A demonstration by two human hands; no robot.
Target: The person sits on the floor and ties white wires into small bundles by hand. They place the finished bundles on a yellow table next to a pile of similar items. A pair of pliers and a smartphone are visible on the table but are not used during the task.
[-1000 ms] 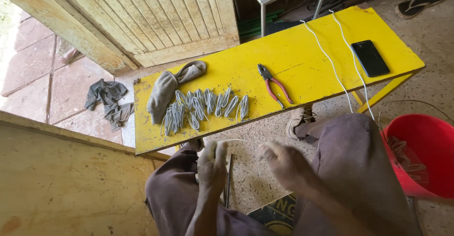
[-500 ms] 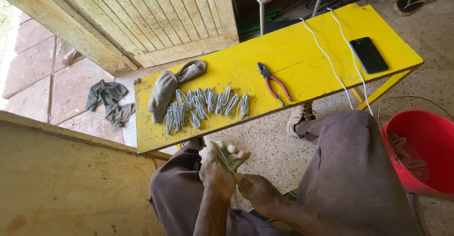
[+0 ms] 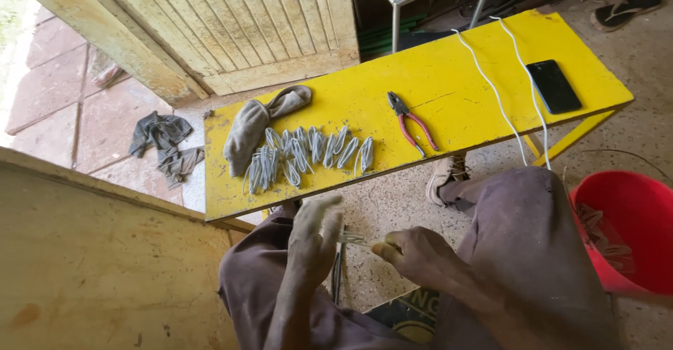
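On the yellow desk [image 3: 456,77] lie a rag [image 3: 256,122], a row of wire loops [image 3: 308,154], then pliers [image 3: 410,119]. Below its edge, the left hand [image 3: 315,234] has its grip spread flat against a thin wire [image 3: 354,238], whose long axis runs sideways to the right hand [image 3: 413,255], which pinches its other end. A moment ago the hands were pressed together; now they have drawn apart.

thin wire piece [image 3: 354,238], pinched between hands
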